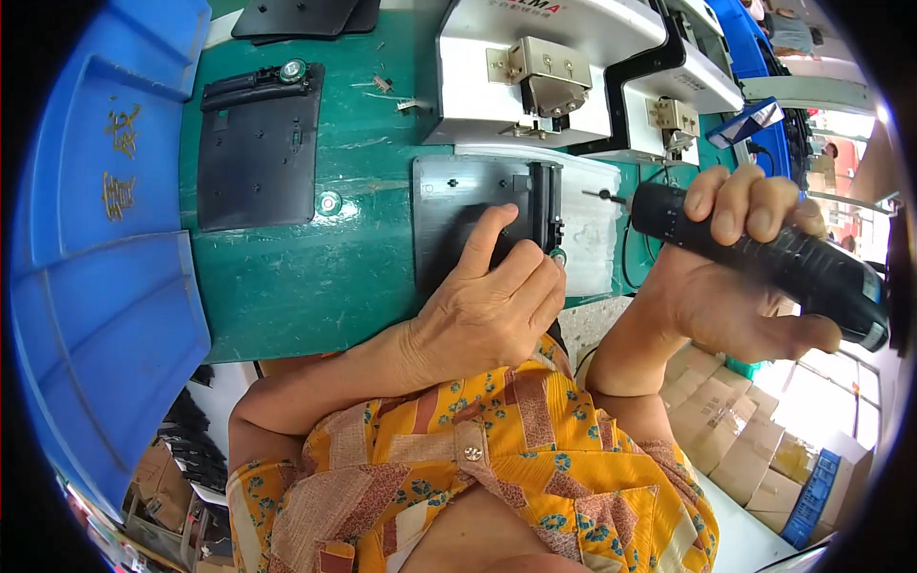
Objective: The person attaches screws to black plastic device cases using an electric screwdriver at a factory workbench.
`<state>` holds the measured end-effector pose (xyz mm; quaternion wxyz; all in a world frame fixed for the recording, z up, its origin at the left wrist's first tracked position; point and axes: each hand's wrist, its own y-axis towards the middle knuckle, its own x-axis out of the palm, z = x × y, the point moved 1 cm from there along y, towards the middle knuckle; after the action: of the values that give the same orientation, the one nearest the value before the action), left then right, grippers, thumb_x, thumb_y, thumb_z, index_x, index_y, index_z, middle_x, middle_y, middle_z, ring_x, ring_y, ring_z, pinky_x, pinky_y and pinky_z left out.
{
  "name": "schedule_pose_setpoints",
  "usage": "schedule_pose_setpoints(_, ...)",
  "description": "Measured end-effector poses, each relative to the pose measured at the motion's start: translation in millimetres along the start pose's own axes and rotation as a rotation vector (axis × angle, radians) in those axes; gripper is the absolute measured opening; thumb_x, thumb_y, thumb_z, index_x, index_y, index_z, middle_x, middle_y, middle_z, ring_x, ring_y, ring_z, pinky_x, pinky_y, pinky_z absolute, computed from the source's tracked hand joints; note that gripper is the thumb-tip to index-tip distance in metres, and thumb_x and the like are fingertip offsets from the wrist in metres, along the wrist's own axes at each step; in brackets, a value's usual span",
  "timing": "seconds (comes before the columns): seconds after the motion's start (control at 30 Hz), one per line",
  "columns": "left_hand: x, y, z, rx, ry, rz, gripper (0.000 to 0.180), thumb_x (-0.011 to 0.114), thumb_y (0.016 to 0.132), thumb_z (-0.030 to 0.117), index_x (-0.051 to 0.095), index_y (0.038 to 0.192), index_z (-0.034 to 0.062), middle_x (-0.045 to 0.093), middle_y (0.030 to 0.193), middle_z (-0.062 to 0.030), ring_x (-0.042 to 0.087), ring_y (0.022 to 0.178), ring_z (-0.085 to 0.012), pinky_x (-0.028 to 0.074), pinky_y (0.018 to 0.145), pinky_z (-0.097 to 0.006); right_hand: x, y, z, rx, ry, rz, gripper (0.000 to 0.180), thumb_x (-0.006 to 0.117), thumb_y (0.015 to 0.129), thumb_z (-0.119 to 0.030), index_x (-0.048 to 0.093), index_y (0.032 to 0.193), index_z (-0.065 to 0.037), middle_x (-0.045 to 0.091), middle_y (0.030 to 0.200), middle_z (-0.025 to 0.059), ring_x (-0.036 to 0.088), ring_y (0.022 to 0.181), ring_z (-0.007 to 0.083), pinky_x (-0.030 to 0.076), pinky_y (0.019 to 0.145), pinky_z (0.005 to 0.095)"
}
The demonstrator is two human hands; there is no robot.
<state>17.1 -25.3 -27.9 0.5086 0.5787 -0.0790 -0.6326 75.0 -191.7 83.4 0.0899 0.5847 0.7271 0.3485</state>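
The left hand [501,301] has its index finger stretched out, the tip at the face of a black panel [458,186]; its other fingers are curled in toward the palm, and from where I stand I cannot tell whether they pinch anything; the right hand [726,301] is raised off to the side, its fingers wrapped over the barrel of a black power screwdriver [750,239], the thumb sticking out below; the tool's thin bit points leftward, toward the panel but well apart from it.

The panel lies flat on the green tabletop [277,296], in front of the person; a ridged black bar runs along its right edge, with a small round part at the near end, just beside the curled fingers; a pale sheet [594,220] lies just to the right; behind the panel stand a silver-white machine [468,105] with a metal bracket on its front and, to its right, a second machine [693,91].

To the left lies another black panel [248,172], its bar along the far edge; near its right corner sits a round silver disc [329,202]; farther back are stacked black panels [306,17]; a big blue bin [81,258] flanks the left side; cardboard boxes [721,430] stand behind the right arm.
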Motion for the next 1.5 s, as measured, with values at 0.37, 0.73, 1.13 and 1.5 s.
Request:
schedule_pose_setpoints(0.37,-3.6,4.1,3.7,-0.059,-0.074,-0.046,0.022,0.067,0.073,0.007,0.071,0.091,-0.0033,0.055,0.078,-0.0055,0.056,0.08,-0.02,0.043,0.102,-0.057,4.1,49.5,14.1,-0.012,-0.071,-0.39,0.088,0.06,0.071,-0.086,0.063,0.118,-0.011,0.056,0.1,0.0042,0.052,0.085,0.0193,0.041,0.077,0.0387)
schedule_pose_setpoints(0.73,-6.5,5.5,3.0,-0.06,-0.108,-0.07,0.025,0.066,0.072,0.009,0.072,0.092,-0.0042,0.055,0.078,-0.0062,0.056,0.08,-0.0207,0.042,0.103,-0.059,7.1,59.9,28.8,0.003,-0.059,-0.498,0.088,0.057,0.072,-0.087,0.066,0.121,-0.014,0.057,0.102,0.0043,0.053,0.086,0.0196,0.042,0.078,0.0392)
schedule_pose_setpoints(1.13,-4.7,2.5,3.3,-0.056,-0.106,-0.059,0.024,0.067,0.074,0.009,0.072,0.093,-0.0041,0.054,0.077,-0.0051,0.055,0.078,-0.0205,0.042,0.103,-0.059,5.2,76.0,37.0,0.035,-0.01,-0.79,0.094,0.064,0.07,-0.086,0.059,0.128,-0.013,0.054,0.104,0.0024,0.053,0.086,0.0183,0.042,0.077,0.0373)
schedule_pose_setpoints(1.5,-3.3,3.4,4.7,-0.029,-0.064,-0.015,0.021,0.068,0.074,0.007,0.07,0.092,-0.0039,0.05,0.075,-0.004,0.052,0.074,-0.0188,0.043,0.102,-0.058,8.3,74.3,39.8,-0.042,0.008,-0.67,0.093,0.061,0.071,-0.087,0.06,0.127,-0.012,0.055,0.102,0.0039,0.054,0.085,0.0197,0.043,0.077,0.0388)
